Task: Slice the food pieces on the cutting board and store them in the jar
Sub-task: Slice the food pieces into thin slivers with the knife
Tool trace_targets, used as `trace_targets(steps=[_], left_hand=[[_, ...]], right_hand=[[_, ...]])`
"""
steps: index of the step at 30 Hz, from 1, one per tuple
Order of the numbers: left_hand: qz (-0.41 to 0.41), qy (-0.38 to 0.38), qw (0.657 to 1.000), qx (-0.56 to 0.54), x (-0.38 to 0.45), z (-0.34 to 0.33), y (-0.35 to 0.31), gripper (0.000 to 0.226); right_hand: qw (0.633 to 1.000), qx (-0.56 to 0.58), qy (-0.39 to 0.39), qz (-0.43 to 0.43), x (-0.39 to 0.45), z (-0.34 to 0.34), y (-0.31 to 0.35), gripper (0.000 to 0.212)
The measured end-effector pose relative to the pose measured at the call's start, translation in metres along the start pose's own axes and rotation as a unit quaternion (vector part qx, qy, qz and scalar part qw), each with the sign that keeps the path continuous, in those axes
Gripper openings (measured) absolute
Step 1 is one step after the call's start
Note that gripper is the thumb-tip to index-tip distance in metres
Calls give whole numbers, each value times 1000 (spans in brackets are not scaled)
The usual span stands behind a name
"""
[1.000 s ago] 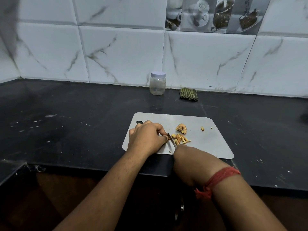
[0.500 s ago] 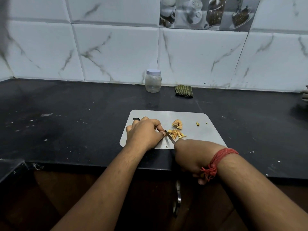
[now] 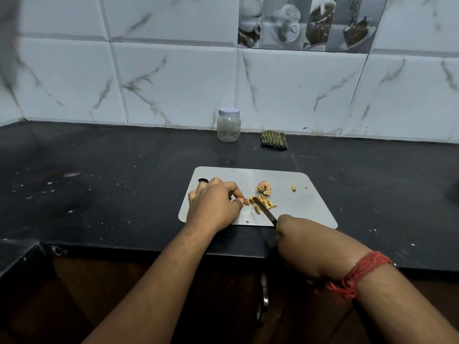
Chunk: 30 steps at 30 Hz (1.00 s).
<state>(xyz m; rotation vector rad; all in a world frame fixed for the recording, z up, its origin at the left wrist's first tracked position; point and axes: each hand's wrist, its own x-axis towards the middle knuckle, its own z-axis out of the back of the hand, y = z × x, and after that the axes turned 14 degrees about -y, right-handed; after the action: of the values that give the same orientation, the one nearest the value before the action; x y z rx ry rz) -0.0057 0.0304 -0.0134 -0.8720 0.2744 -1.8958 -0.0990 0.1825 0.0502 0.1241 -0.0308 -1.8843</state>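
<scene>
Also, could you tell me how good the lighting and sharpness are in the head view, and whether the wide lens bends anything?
Head view: dim, cool light; the cutting board reads clearly against the dark counter. The food pieces, knife and both hands, left and right, are slightly soft. The jar is fairly sharp. Tile lines bow towards the edges; the top left corner is shadowed.

Slicing yellow food on a pale grey cutting board, seen from above my own hands.

My left hand (image 3: 213, 207) rests on the rounded pale grey cutting board (image 3: 308, 209), fingertips pinching a small piece at the pile of yellow slices (image 3: 263, 203). My right hand (image 3: 310, 247), red thread (image 3: 357, 274) at the wrist, grips a dark-bladed knife (image 3: 265, 211) angled into that pile. A knobbly uncut chunk (image 3: 263, 187) lies just behind. On the black stone counter (image 3: 99, 184), near the marbled tile wall, stand a clear plastic jar with white lid (image 3: 228, 125) and a striped green cloth (image 3: 273, 139).
</scene>
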Motion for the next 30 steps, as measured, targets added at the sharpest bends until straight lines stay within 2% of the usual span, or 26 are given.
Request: trace_targets(steps=[10,14,19,25,28,30], left_hand=[[-11,-14,1000,12,-3,-2,-1,9],[-3,-20,1000,16,-3,-2,0,8],[-19,-12,999,25,-4,-1,-3,8],[-25,-10,999,37,-6,-1,-4,13],[-19,-11,1000,16,-5,1,-4,6],[-30,-10,999,-6,-5,2,-4,14]], right_hand=[[991,108,-62,-58,8,-2,-9,8],[991,100,-58,-72,8,2,-15,13],[984,137,-78,-83,8,7,-24,7],[979,167,-61,-98,6,9,-24,8],[980,165,-50,-100,7,8,-23,7],[981,162,-49,-98,8,5,-24,7]])
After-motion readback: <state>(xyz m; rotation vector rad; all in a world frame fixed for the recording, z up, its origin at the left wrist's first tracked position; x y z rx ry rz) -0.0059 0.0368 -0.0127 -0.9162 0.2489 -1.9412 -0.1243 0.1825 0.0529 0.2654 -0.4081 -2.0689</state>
